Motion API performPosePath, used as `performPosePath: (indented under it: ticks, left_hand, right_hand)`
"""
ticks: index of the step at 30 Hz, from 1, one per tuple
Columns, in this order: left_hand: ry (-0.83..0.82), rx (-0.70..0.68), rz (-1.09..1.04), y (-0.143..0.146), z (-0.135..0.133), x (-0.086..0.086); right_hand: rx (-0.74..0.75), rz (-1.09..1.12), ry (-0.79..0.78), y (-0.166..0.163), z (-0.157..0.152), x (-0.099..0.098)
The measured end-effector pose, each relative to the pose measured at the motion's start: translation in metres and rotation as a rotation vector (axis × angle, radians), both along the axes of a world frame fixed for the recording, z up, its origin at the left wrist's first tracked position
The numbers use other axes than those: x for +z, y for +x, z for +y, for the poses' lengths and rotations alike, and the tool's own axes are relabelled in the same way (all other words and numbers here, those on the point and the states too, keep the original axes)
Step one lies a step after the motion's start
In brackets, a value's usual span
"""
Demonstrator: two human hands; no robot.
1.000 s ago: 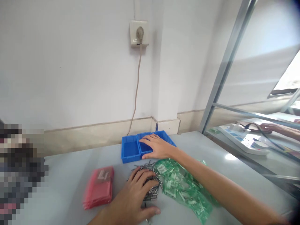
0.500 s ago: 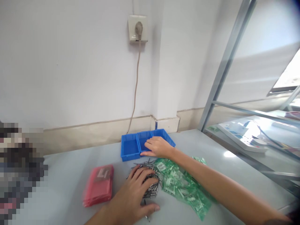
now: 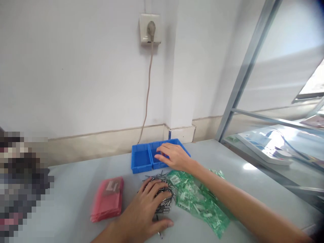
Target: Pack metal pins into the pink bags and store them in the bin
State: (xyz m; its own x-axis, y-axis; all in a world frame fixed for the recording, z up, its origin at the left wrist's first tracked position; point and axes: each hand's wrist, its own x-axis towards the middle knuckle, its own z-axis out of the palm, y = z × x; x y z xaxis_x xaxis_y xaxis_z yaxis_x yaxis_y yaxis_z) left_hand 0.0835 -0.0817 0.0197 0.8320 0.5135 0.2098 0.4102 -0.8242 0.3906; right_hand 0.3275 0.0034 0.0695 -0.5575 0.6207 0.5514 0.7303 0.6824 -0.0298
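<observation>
My left hand (image 3: 146, 207) lies with spread fingers over a pile of small metal pins (image 3: 165, 204), which look like rivets. Its thumb is near one loose pin on the table. Over the middle and right of the blue bins (image 3: 141, 158) hovers my right hand (image 3: 174, 156), its fingers bent and the thumb apart from them. I see nothing between those fingers, though the bin's inside behind them is partly hidden. Under my right forearm are green plastic bags (image 3: 192, 195) with small parts in them. Left of my left hand sits a stack of red plastic bags (image 3: 107, 200).
The grey table (image 3: 73, 192) meets a white wall with a plugged-in cable (image 3: 148, 87) hanging down behind the bins. A metal frame (image 3: 243, 81) rises at the right. A blurred-out patch (image 3: 20, 182) covers the far left.
My right hand has lifted slightly, and its thumb has moved up from the bin's front edge, apart from the fingers. My left hand stays over the pile.
</observation>
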Motion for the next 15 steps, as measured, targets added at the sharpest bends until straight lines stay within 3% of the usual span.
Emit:
performPosePath:
  ticks: [3, 7, 12, 15]
  left_hand:
    - [0.031, 0.007, -0.017, 0.000, 0.000, -0.001]
    - [0.090, 0.019, -0.021, 0.001, -0.006, 0.010]
    - [0.186, 0.089, 0.008, -0.013, -0.013, 0.046]
    - [0.183, 0.239, 0.057, -0.044, -0.008, 0.069]
  right_hand:
    - [0.009, 0.124, -0.122, -0.002, -0.019, 0.004]
    - [0.030, 0.088, -0.189, 0.006, -0.049, 0.014]
    - [-0.091, 0.061, -0.356, 0.047, -0.100, 0.027]
    - [-0.174, 0.027, -0.420, 0.077, -0.134, 0.005]
